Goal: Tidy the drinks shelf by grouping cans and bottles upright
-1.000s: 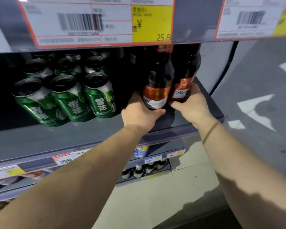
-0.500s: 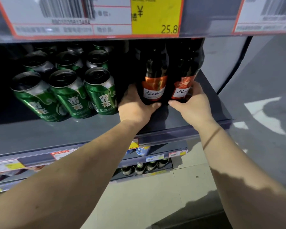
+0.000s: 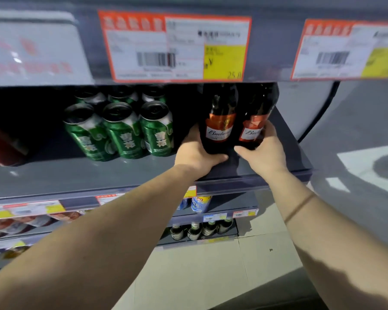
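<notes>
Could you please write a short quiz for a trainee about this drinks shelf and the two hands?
1. True or false: the left hand grips a green can.
2. Which side of the cans do the two bottles stand on? A) left B) right C) behind
3. Fill in: the right hand holds the right bottle near its ____.

Key
1. False: it grips the left bottle at the base.
2. B: both bottles stand upright on the shelf, to the right of the cans.
3. Base.
</notes>
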Motion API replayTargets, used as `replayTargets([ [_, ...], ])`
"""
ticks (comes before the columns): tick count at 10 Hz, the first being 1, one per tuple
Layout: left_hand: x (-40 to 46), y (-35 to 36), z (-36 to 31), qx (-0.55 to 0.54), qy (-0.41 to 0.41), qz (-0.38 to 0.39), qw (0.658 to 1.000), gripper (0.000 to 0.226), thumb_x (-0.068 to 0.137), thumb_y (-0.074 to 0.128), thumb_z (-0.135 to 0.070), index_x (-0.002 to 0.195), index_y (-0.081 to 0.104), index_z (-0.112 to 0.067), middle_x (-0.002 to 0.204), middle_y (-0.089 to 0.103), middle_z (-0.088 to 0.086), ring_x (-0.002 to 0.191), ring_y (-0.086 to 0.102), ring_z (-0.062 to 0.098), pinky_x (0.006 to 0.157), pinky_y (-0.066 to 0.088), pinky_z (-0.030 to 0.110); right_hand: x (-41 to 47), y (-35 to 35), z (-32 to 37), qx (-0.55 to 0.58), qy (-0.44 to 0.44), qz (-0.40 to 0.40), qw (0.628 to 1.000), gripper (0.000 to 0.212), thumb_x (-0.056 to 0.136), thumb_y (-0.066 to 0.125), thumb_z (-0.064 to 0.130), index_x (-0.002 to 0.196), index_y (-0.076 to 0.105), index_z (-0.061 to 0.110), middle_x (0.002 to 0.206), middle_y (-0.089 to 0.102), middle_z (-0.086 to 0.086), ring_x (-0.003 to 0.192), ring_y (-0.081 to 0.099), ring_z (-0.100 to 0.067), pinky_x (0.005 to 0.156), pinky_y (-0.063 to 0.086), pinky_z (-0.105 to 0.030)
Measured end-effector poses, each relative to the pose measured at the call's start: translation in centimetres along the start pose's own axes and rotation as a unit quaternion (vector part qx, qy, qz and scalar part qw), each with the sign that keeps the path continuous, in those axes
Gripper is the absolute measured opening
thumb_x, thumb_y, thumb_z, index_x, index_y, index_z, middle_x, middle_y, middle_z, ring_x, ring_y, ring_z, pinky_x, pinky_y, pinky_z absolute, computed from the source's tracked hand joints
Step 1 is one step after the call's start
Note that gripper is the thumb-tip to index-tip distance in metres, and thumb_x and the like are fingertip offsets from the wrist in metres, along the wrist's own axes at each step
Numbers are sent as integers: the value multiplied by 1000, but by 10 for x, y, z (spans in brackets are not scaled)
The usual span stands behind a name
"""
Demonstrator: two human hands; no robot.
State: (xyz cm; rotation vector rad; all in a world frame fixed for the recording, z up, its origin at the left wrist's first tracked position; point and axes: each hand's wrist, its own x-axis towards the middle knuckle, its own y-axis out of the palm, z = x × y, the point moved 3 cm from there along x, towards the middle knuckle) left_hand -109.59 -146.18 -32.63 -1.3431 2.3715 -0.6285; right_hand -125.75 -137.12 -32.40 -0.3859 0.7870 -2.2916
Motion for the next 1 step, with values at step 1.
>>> replayTargets([
  [1, -27, -14, -3, -46, -21, 33, 998, 92, 73, 85, -33, 147, 34, -15, 142, 51, -1, 132, 47, 14, 98, 34, 16, -26, -7, 14, 0, 37, -73, 997, 86, 74, 80, 30, 145, 34, 15, 138, 51, -8, 125, 52, -27, 99, 46, -37],
])
